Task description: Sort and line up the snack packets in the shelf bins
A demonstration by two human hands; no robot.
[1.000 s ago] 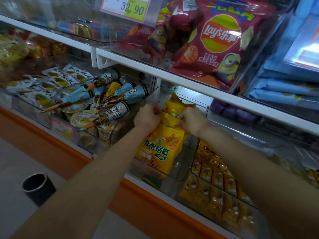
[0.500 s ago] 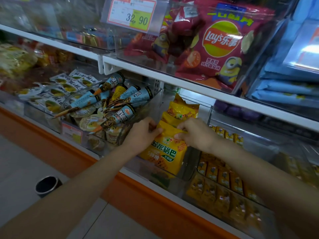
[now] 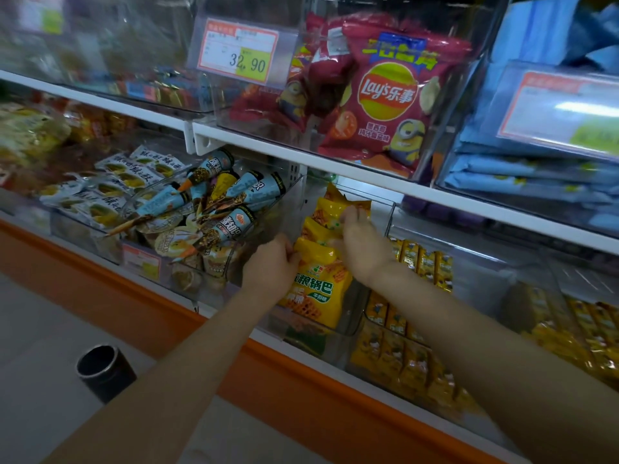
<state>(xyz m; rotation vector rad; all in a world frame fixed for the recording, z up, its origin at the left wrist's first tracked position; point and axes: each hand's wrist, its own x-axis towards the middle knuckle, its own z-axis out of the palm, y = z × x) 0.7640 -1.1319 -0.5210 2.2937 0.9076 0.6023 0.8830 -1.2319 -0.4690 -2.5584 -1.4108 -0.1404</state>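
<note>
Four packets [image 3: 316,289] (left hand [image 3: 271,267], right hand [image 3: 360,244])

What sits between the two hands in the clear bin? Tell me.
In the head view, the top of the front yellow packet fills the gap between the left hand and the right hand.

Pale floor [image 3: 33,363], orange plinth [image 3: 301,390] (black bin [image 3: 104,373] nearby), white shelf rail [image 3: 335,166]
</note>
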